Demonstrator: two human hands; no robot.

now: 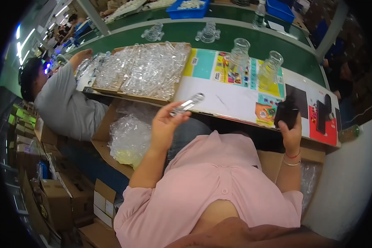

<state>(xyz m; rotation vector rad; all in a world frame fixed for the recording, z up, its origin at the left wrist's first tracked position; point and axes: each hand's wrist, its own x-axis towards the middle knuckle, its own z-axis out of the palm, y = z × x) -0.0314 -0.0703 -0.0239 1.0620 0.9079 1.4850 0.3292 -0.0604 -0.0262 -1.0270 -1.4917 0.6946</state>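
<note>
Between the thumb and fingers of my left hand (pixel 168 120) is a clear plastic part (pixel 189 104), long and narrow with a rounded end. I hold it above the front edge of the worktable, just right of a shallow cardboard tray (pixel 177 89) heaped with similar clear parts (pixel 146 68). At the table's right side, my right hand (pixel 291 133) is closed around a dark, blocky object (pixel 286 112) whose exact kind I cannot make out. Behind it stand two clear assembled pieces with round tube-like tops, the left one (pixel 239 53) and the right one (pixel 270 70).
Two more clear assemblies, one left (pixel 153 32) and one right (pixel 208 33), rest on the green surface (pixel 177 35) beyond. A co-worker in a grey shirt (pixel 70 103) sits at my left. An open carton with plastic bags (pixel 130 138) is below the table edge.
</note>
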